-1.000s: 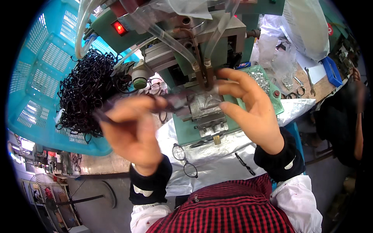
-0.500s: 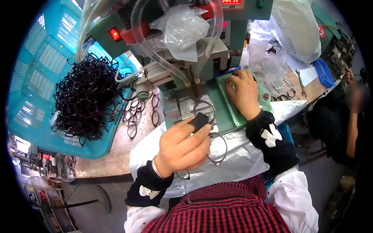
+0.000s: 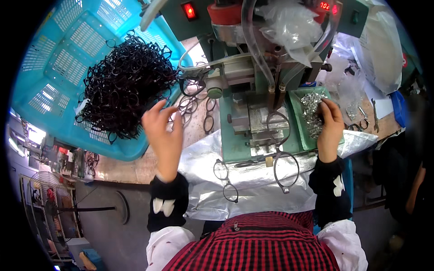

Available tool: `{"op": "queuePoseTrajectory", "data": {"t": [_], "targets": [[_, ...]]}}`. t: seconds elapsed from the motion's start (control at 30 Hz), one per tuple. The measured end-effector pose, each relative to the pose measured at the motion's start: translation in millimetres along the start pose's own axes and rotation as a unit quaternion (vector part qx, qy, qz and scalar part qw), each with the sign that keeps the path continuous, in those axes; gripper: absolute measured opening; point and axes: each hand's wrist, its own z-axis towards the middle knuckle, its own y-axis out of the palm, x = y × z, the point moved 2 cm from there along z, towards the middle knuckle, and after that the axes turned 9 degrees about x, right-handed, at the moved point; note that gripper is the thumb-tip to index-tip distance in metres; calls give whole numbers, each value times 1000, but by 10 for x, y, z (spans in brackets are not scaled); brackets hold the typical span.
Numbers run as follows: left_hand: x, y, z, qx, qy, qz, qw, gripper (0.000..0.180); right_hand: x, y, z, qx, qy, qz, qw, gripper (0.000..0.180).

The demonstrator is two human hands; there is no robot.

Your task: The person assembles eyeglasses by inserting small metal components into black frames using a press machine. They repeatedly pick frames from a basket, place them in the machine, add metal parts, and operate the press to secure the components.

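My left hand (image 3: 165,137) is raised with its fingers apart at the near edge of a heap of dark eyeglass frames (image 3: 126,86), slightly blurred. Over a green tray (image 3: 309,143) of small shiny metal parts (image 3: 312,110), my right hand (image 3: 331,128) has its fingers pinched at the right side of the parts. Whatever is between those fingertips is too small to tell. One eyeglass frame (image 3: 298,168) sits at the machine's metal fixture (image 3: 266,122), its lower rim over the silver sheet. Another eyeglass frame (image 3: 229,185) lies on that sheet, left of it.
A blue-green plastic basket (image 3: 58,72) holds the heap. The green machine (image 3: 228,147) stands in the middle with clear hoses (image 3: 253,49) hanging down. Several loose frames lie between basket and machine. A wrench (image 3: 375,116) and plastic bags are at the right; silver sheeting (image 3: 203,198) covers the front edge.
My left hand has let go of the eyeglass frame at the fixture and moved left to the heap. My right hand stays at the tray, now at its right side. The view has shifted.
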Motion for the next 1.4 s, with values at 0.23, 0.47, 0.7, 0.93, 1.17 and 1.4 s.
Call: {"op": "queuePoseTrajectory", "data": {"t": [0.23,0.47,0.7,0.93,1.17,1.4], "targets": [[-408,1537,-442,-205,-42,212,955,46,-173,213,-62,-66,-28,-91,993,18],[-505,897,-673,-97,-67,-36,992,15,-405,-587,-324,-19,-85,-159,983,13],[-228,627,-430,-58,-344,-350,869,13,-986,363,-414,-230,-129,-94,960,17],[17,447,-750,-39,-439,-440,782,8,-818,876,-526,-185,-75,1,980,29],[761,-215,103,116,-175,-633,745,18,-861,858,-609,-206,65,99,971,40],[1050,-178,478,97,-28,-522,847,14,-1164,823,-859,-209,41,97,972,39]]}}
